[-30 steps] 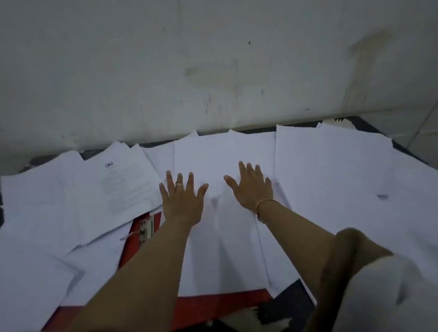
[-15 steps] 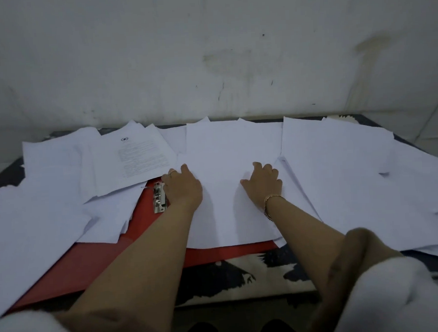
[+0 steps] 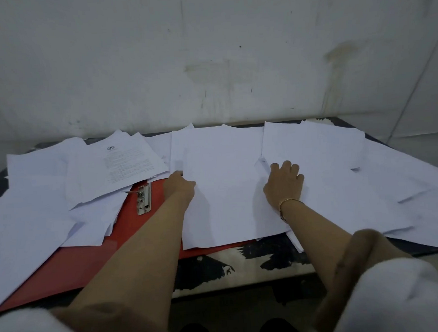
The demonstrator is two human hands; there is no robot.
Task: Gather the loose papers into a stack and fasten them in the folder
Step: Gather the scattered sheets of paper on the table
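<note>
The central sheets (image 3: 221, 191) lay on the open red folder (image 3: 130, 236), to the right of its metal clip (image 3: 144, 199). The left hand (image 3: 179, 188) gripped their left edge, fingertips hidden under the paper. The right hand (image 3: 285, 185) rested at their right edge with fingers curled; whether it pinched a sheet could not be determined. Loose papers (image 3: 340, 174) covered the table (image 3: 243, 263) on both sides.

Dark patterned table (image 3: 243, 263) is swamped: loose white papers (image 3: 366, 196) run from its left edge to its right edge and back to the far edge, over an open red folder (image 3: 91, 261) at near left.
</note>
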